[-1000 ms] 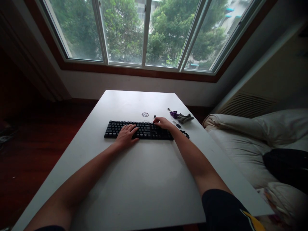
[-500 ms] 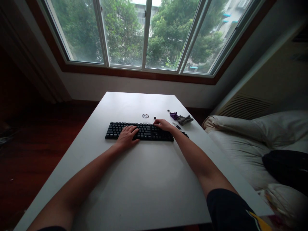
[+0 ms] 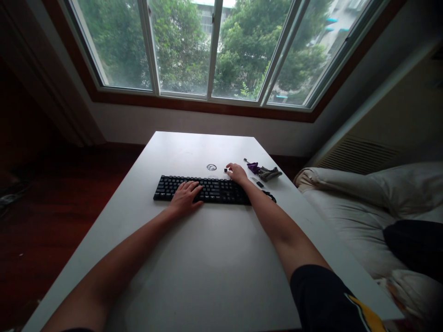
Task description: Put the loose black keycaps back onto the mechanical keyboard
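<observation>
A black keyboard [image 3: 219, 191] lies across the white table. My left hand [image 3: 185, 193] rests on its left-middle keys, fingers spread and palm down. Beyond the keyboard's far edge, my right hand [image 3: 238, 173] reaches towards a small dark block [image 3: 225, 170], perhaps a keycap. Thumb and forefinger are apart close to that block; whether they touch it is too small to tell. Left of it lies a round, patterned disc [image 3: 211, 167]. My right forearm passes over the keyboard's right end and hides part of it.
On the table's right side are a purple cloth [image 3: 253, 168], a grey crumpled cloth [image 3: 270, 174], a small black piece [image 3: 259, 184] and a black cable [image 3: 270, 196]. A pale sofa [image 3: 339, 203] stands along the right, and a window is beyond the table.
My right hand has moved off the keyboard's upper keys, forward to the small dark block. My left hand stays on the keys. The view has shifted slightly.
</observation>
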`<state>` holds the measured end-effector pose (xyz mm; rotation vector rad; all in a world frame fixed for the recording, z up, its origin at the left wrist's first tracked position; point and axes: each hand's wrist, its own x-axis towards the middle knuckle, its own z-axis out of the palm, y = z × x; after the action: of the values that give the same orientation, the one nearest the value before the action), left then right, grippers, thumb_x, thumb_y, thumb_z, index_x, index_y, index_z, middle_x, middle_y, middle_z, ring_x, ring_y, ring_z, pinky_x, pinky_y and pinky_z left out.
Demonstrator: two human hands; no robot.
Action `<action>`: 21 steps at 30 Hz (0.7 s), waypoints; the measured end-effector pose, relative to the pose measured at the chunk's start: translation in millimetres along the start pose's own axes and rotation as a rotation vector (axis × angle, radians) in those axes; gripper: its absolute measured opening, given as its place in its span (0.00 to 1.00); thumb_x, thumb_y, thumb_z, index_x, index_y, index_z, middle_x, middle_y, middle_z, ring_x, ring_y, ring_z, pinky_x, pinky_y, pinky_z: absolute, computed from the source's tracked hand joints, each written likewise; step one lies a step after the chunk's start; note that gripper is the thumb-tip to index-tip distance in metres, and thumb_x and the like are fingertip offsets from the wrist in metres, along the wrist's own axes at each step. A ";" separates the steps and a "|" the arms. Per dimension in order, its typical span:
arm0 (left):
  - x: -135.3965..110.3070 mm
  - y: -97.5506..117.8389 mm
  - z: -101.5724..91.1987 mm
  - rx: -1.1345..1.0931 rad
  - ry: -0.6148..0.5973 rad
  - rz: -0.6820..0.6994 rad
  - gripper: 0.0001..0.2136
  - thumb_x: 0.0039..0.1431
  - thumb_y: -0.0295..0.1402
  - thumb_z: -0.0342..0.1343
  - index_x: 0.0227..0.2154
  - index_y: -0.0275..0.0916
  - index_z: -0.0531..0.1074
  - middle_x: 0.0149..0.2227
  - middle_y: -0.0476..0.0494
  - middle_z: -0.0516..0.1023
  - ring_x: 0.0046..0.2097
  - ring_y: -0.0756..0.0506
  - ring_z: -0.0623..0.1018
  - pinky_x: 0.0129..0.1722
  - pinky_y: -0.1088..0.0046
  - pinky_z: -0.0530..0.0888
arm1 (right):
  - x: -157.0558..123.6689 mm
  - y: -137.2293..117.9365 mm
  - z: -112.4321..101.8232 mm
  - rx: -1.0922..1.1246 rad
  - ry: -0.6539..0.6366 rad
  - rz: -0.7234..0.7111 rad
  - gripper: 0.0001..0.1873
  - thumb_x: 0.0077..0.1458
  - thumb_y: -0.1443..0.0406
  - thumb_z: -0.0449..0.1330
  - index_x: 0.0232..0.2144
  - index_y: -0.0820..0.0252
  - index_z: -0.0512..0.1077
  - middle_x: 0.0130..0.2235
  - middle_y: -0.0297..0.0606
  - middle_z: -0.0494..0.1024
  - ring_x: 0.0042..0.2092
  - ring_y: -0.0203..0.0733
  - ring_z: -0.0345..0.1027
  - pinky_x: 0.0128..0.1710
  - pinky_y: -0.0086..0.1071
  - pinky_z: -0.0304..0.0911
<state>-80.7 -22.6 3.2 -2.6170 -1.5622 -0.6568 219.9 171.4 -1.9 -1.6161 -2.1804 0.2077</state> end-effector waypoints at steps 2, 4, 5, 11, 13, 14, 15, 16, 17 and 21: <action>0.2 -0.8 0.3 -0.003 -0.001 -0.002 0.29 0.60 0.45 0.58 0.63 0.46 0.66 0.66 0.40 0.65 0.68 0.34 0.62 0.68 0.48 0.56 | 4.2 -0.8 4.1 -0.047 -0.011 -0.010 0.16 0.56 0.69 0.63 0.48 0.56 0.75 0.44 0.41 0.78 0.46 0.43 0.70 0.49 0.33 0.65; 0.4 -1.4 0.6 -0.006 -0.002 -0.002 0.29 0.60 0.45 0.58 0.63 0.46 0.66 0.67 0.40 0.65 0.68 0.34 0.62 0.68 0.48 0.56 | 7.8 -2.2 6.4 -0.070 -0.026 -0.003 0.16 0.55 0.69 0.63 0.47 0.56 0.75 0.44 0.41 0.78 0.46 0.43 0.70 0.49 0.33 0.65; 0.6 -1.7 0.8 -0.008 -0.002 -0.001 0.29 0.60 0.45 0.58 0.63 0.46 0.66 0.67 0.40 0.65 0.68 0.34 0.61 0.68 0.48 0.56 | 9.5 -2.8 7.1 -0.079 -0.034 0.001 0.15 0.55 0.69 0.62 0.47 0.56 0.76 0.44 0.41 0.78 0.46 0.42 0.70 0.48 0.33 0.65; 1.1 -2.8 0.9 -0.005 0.002 0.005 0.28 0.61 0.46 0.58 0.63 0.46 0.66 0.66 0.40 0.65 0.67 0.34 0.61 0.68 0.48 0.56 | 13.3 -4.8 7.0 -0.131 -0.071 -0.019 0.09 0.55 0.68 0.63 0.40 0.57 0.77 0.42 0.41 0.78 0.44 0.42 0.71 0.46 0.32 0.64; 1.0 -2.6 0.4 -0.002 -0.003 0.006 0.28 0.61 0.45 0.58 0.63 0.46 0.66 0.66 0.40 0.65 0.67 0.34 0.62 0.68 0.48 0.56 | 9.9 -5.8 5.3 -0.122 -0.059 -0.036 0.09 0.56 0.68 0.62 0.40 0.57 0.77 0.41 0.40 0.79 0.42 0.42 0.71 0.45 0.32 0.64; 1.0 -2.3 0.2 -0.002 -0.004 0.005 0.28 0.60 0.45 0.58 0.63 0.46 0.66 0.66 0.40 0.65 0.67 0.34 0.62 0.68 0.48 0.56 | 7.2 -6.6 4.0 -0.113 -0.046 -0.051 0.09 0.56 0.68 0.62 0.40 0.57 0.77 0.40 0.40 0.79 0.41 0.42 0.71 0.44 0.32 0.64; 0.9 -1.9 -0.1 -0.002 -0.004 0.004 0.28 0.60 0.45 0.58 0.63 0.47 0.66 0.66 0.40 0.65 0.67 0.34 0.62 0.68 0.48 0.56 | 3.6 -7.7 2.1 -0.102 -0.032 -0.072 0.08 0.57 0.68 0.61 0.40 0.57 0.77 0.40 0.39 0.79 0.41 0.42 0.70 0.44 0.32 0.63; 0.8 -1.5 -0.2 -0.003 -0.003 0.002 0.28 0.60 0.45 0.58 0.63 0.47 0.66 0.66 0.41 0.65 0.67 0.34 0.62 0.68 0.48 0.56 | -0.5 -8.9 -0.1 -0.092 -0.020 -0.101 0.08 0.58 0.68 0.61 0.41 0.57 0.77 0.40 0.40 0.79 0.41 0.42 0.70 0.44 0.33 0.63; 0.7 -1.0 -0.4 -0.004 -0.001 -0.002 0.28 0.60 0.45 0.59 0.63 0.47 0.66 0.66 0.41 0.65 0.67 0.34 0.61 0.68 0.48 0.56 | -5.2 -10.3 -2.8 -0.084 -0.011 -0.137 0.08 0.58 0.68 0.61 0.41 0.57 0.77 0.40 0.40 0.79 0.41 0.43 0.70 0.45 0.33 0.63; 0.3 -0.3 0.1 -0.009 0.001 -0.010 0.28 0.60 0.45 0.59 0.63 0.48 0.66 0.66 0.42 0.66 0.68 0.34 0.61 0.69 0.48 0.55 | -26.0 -17.4 -16.3 -0.068 0.031 -0.282 0.09 0.59 0.69 0.59 0.41 0.58 0.76 0.42 0.42 0.78 0.45 0.46 0.68 0.49 0.36 0.63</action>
<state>-80.8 -22.2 3.2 -2.6166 -1.5764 -0.6678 217.6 139.3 12.9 -1.3151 -2.3813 0.0253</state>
